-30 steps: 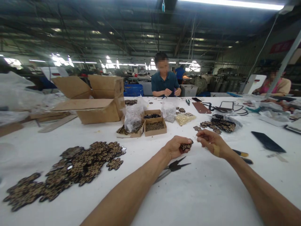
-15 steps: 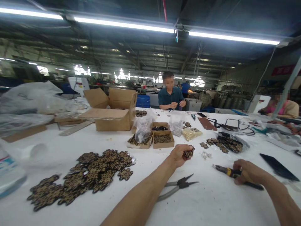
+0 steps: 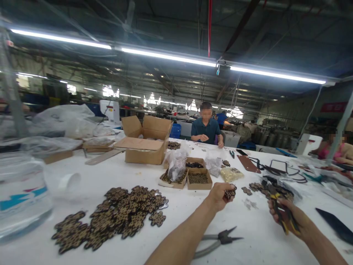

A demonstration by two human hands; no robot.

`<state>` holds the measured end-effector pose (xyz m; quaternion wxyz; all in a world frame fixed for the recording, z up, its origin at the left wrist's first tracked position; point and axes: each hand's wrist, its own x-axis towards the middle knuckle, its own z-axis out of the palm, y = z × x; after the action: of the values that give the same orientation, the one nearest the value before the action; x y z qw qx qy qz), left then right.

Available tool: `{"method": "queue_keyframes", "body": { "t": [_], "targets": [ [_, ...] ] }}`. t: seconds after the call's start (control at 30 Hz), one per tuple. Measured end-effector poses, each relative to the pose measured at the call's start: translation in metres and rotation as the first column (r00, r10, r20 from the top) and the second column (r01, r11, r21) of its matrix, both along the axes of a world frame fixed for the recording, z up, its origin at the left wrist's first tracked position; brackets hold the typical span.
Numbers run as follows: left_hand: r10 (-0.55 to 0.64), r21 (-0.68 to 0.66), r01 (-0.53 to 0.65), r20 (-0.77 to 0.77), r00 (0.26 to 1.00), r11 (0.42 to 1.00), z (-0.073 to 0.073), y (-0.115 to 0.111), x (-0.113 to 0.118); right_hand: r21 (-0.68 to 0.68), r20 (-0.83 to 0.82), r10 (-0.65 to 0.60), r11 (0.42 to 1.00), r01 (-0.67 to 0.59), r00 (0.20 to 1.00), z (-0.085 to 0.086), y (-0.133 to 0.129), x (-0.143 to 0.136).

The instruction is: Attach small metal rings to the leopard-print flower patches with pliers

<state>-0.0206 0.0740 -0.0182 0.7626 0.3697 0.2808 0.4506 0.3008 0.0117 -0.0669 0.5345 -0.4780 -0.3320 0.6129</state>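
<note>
My left hand (image 3: 218, 197) is closed on a small leopard-patterned piece (image 3: 230, 191), held above the white table right of the small boxes. My right hand (image 3: 289, 217) grips pliers with yellow and black handles (image 3: 281, 212), raised with their jaws pointing up and left. A second pair of pliers with grey handles (image 3: 225, 236) lies on the table beside my left forearm. A large heap of leopard-patterned pieces (image 3: 121, 209) spreads over the table at the left. Small clear pieces (image 3: 250, 204) lie between my hands.
Small cardboard boxes (image 3: 199, 186) hold little parts, behind them an open carton (image 3: 145, 156). A large clear jar (image 3: 23, 198) stands at the left edge. More patterned pieces (image 3: 246, 191) and a dark flat object (image 3: 335, 225) lie right. A person (image 3: 206, 127) sits opposite.
My right hand has picked the yellow and black pliers up off the table and turned them upright. The view has shifted up and left. The person opposite has moved their hands apart.
</note>
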Motion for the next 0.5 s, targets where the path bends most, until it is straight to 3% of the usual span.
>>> {"method": "queue_keyframes", "body": {
  "t": [0.1, 0.17, 0.23, 0.3, 0.4, 0.5],
  "targets": [
    [-0.005, -0.006, 0.005, -0.01, 1.0, 1.0, -0.003, 0.005, -0.001, 0.06, -0.219, 0.042, 0.998, -0.03, 0.975, 0.029, 0.019, -0.022],
    [-0.014, -0.004, 0.014, -0.011, 1.0, 1.0, -0.005, 0.009, 0.0, 0.138, -0.171, -0.029, 0.989, 0.053, 0.985, 0.048, 0.029, -0.036],
    [-0.022, 0.004, 0.022, -0.012, 1.0, 1.0, -0.008, 0.013, 0.001, 0.178, -0.004, -0.135, 0.975, 0.134, 0.991, 0.056, 0.034, -0.05],
    [-0.034, 0.01, 0.035, -0.026, 0.999, 0.999, -0.011, 0.017, 0.003, 0.175, 0.148, -0.146, 0.977, 0.119, 0.978, 0.051, 0.031, -0.064],
    [-0.058, 0.027, 0.06, -0.057, 0.997, 0.998, -0.017, 0.021, 0.004, 0.18, 0.315, -0.031, 0.983, -0.027, 0.949, 0.033, 0.015, -0.079],
    [-0.069, 0.041, 0.072, -0.078, 0.995, 0.997, -0.024, 0.023, 0.007, 0.217, 0.536, 0.022, 0.963, -0.162, 0.844, 0.026, 0.002, -0.082]
  ]
}}
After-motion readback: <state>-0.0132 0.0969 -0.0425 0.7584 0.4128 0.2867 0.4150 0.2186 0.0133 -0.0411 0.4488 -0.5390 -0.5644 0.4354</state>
